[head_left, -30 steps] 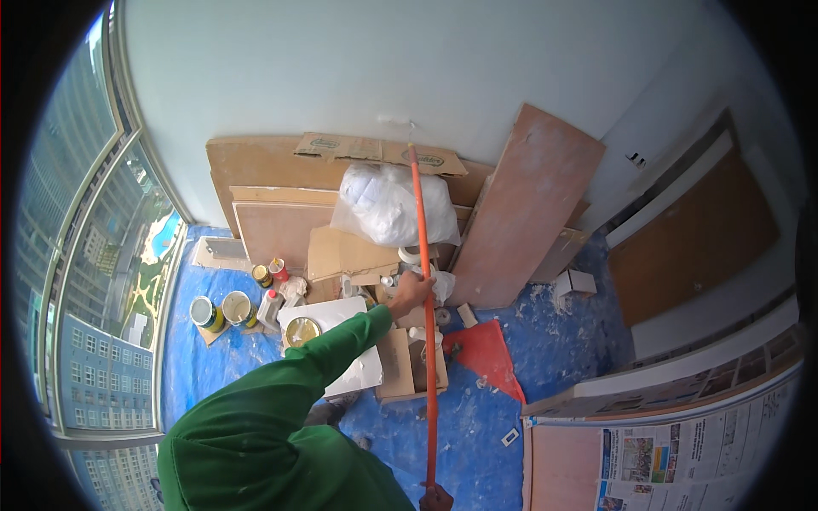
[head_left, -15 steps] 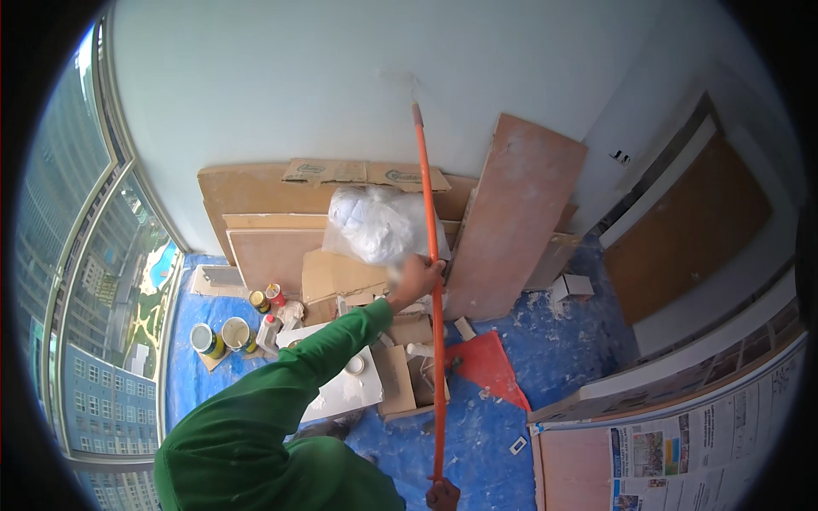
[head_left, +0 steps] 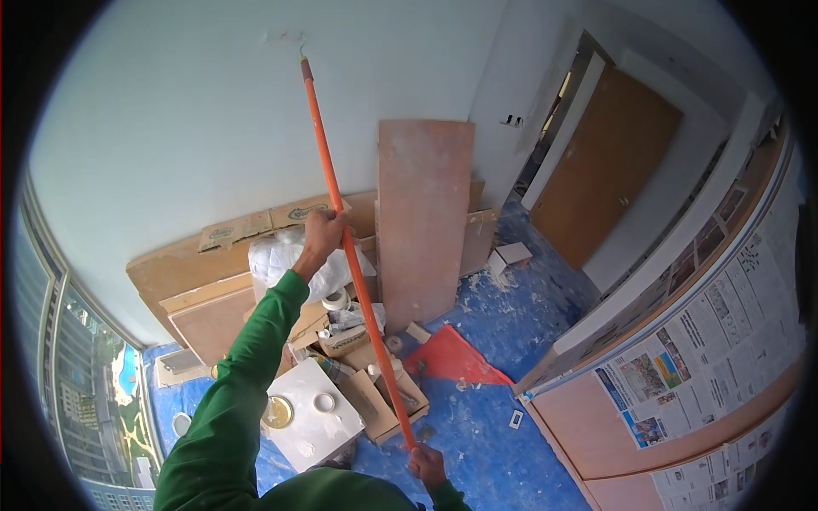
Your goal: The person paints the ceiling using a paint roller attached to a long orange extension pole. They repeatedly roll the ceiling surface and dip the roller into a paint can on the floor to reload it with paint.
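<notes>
I hold a long orange extension pole [head_left: 363, 295] slanting up toward the wall, with a thin bent wire at its top end. A pale paint roller [head_left: 281, 36] appears to sit on that wire against the wall, hard to tell from the paint. My left hand [head_left: 322, 236] is wrapped round the pole above its middle, the arm in a green sleeve stretched forward. Lower down, my right hand [head_left: 426, 464] grips the pole's bottom end, close to my body. The pale wall [head_left: 196, 111] fills the upper left.
Wooden boards [head_left: 424, 221] and cardboard lean on the wall around a white plastic-wrapped bundle [head_left: 277, 255]. A white box [head_left: 319, 430] bearing round lids, an open carton [head_left: 375, 400] and red sheet [head_left: 456, 358] lie on blue floor covering [head_left: 477, 417]. Newspaper-covered panels [head_left: 682, 366] stand right; windows left.
The view has swung right, bringing in more of the door and newspaper panels. My left hand and the pole's top are higher in the picture and farther left. Both hands still hold the pole.
</notes>
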A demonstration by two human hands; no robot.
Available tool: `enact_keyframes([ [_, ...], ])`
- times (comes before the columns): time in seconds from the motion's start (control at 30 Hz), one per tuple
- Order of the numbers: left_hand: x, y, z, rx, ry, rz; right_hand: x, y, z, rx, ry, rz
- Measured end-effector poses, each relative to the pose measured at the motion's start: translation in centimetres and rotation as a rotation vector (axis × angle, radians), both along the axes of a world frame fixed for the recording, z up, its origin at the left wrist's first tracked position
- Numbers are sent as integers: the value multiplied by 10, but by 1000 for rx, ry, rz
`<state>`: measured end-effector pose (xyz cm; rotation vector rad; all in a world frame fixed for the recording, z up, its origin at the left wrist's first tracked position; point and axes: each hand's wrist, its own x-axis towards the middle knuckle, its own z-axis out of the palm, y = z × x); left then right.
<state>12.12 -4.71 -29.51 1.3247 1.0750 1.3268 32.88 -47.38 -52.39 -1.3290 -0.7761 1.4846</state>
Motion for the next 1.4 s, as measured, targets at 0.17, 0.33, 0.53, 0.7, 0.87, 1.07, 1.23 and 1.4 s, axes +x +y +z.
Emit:
enact_keyframes([
  [0.17,-7,28,50,77,-1,27,-14,41,32,141,11,-66],
  [0.33,0,29,21,66,-119,18,-10,28,32,41,-101,-102],
  [0.53,10,-7,-50,-89,-136,20,13,-19,5,6,-352,-74],
  [0.7,18,-26,-112,-179,-120,49,27,-55,-17,142,-578,-73],
  [0.87,23,-50,-155,-272,-122,67,38,-82,-17,123,-675,-65],
  [1.07,24,-74,-205,-440,-172,77,42,-113,-24,52,-740,-9],
  [1.23,10,-76,-253,-475,-112,119,46,-132,-43,-35,-719,20],
  [1.4,9,-98,-225,-475,95,182,51,-152,-55,2,-743,-1],
])
